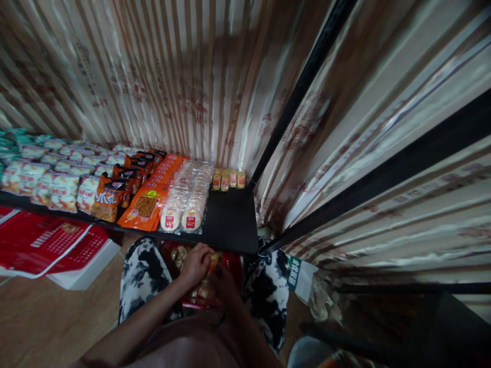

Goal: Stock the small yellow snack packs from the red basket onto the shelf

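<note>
While the person sits with knees in black-and-white patterned trousers, both hands are down in a red snack bag resting on the lap, just below the front edge of the black shelf. Left hand: fingers curled together, closed on small yellowish wrapped snacks at the bag's mouth. Right hand: in shadow, touching the bag next to the left hand; finger state can't be told. On the shelf, left to right: rows of white-and-red snack packs, dark orange packs, flat orange packets, two columns of round white cakes in clear wrap, then four small yellow-and-red packs at the back by the black post. Bare shelf surface in front of those four. Striped floral curtain behind. Red-and-white printed box on the wood floor at left.
</note>
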The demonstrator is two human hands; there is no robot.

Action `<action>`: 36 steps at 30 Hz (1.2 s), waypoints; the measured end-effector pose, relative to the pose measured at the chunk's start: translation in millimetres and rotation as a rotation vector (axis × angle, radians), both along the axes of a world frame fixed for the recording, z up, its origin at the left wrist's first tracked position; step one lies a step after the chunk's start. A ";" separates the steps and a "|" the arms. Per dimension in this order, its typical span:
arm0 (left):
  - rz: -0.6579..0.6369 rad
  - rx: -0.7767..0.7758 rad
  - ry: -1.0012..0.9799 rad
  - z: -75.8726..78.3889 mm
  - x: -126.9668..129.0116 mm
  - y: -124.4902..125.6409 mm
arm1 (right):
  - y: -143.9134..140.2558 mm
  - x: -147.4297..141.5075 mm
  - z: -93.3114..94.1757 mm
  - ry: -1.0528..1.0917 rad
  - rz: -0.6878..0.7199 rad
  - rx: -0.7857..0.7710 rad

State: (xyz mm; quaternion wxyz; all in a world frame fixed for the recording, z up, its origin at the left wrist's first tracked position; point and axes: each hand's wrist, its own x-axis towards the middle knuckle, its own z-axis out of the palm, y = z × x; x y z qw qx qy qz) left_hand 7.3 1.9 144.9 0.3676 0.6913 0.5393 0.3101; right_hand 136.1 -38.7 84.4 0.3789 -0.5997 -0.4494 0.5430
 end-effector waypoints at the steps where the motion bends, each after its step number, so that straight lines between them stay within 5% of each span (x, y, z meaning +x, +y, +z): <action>1: -0.002 0.017 -0.016 3.4 1.5 1.1 | 1.3 2.1 4.9 0.002 0.008 0.021; 13: 0.159 0.031 -0.142 19.0 23.6 20.9 | 25.4 23.1 60.6 -0.093 0.053 0.083; 22: 0.088 0.124 -0.162 40.7 32.7 46.1 | 56.8 30.7 79.2 -0.158 0.035 0.150; 29: 0.085 -0.018 -0.123 33.0 43.5 61.2 | 78.5 34.1 89.1 -0.722 -0.023 0.262; 36: 0.071 -0.066 -0.084 37.5 50.9 74.1 | 96.5 26.5 93.6 -0.850 -0.086 0.153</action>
